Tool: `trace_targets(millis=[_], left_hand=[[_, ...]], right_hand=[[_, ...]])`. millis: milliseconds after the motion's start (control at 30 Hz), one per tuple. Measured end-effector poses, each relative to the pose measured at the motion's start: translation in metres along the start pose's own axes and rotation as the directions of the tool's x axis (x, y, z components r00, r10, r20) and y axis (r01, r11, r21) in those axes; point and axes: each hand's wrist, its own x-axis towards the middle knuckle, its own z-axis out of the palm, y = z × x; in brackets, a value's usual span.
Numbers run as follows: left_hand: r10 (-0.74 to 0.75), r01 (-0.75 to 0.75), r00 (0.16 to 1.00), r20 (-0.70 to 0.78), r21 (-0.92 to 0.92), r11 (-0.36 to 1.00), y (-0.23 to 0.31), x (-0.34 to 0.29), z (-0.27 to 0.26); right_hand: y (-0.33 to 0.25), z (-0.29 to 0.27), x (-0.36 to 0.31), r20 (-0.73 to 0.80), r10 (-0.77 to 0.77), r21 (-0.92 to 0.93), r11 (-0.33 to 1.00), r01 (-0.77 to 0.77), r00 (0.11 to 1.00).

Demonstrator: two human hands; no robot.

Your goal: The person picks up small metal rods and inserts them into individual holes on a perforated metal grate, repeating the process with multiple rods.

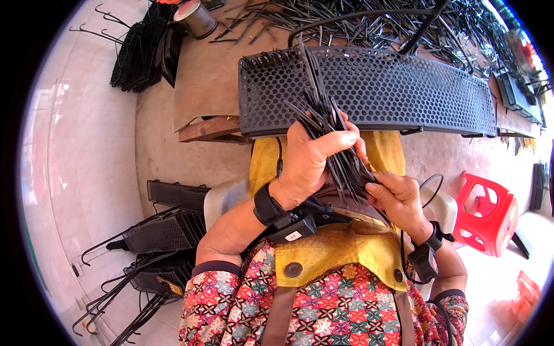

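Note:
My left hand (309, 157) is closed around a bundle of thin, black, pointed strips (340, 164), its thumb lying across them. The strips fan out slightly, and some long ones reach up over the panel beyond. At the bundle's lower right end, the fingers of my right hand (399, 196) are pinched on the strip ends. Just past both hands lies a long black perforated panel (392, 92) with round holes. A row of small dark pieces lines its upper left edge, and a bent black rod (358, 16) rises behind it.
Loose black strips (369, 29) are heaped across the brown table (210, 75). A metal can (195, 20) stands at its far left. Similar black racks with hooked rods (161, 230) are stacked on the floor at left. A red plastic stool (487, 213) stands at right.

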Motion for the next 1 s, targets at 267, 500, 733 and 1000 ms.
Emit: trace_targets(millis=[267,500,733,1000], left_hand=[[0.042,-0.048,0.996,-0.082,-0.064,0.997,0.007,-0.002,-0.017],[-0.015,0.015,1.0,-0.001,0.222,0.975,-0.003,-0.007,-0.017],[-0.051,0.062,0.987,-0.15,0.065,0.996,-0.005,-0.012,-0.016],[0.146,-0.127,0.95,-0.276,0.086,0.988,-0.002,-0.012,-0.027]], right_hand=[[0.031,-0.038,-0.037,0.133,0.377,0.164,0.903,-0.396,0.916],[0.0,-0.016,0.01,-0.2,0.132,0.489,0.872,-0.018,0.971],[-0.014,0.036,0.056,-0.118,-0.238,-0.15,0.964,0.219,0.964],[-0.035,0.04,0.07,0.102,-0.373,-0.587,0.726,0.358,0.922]])
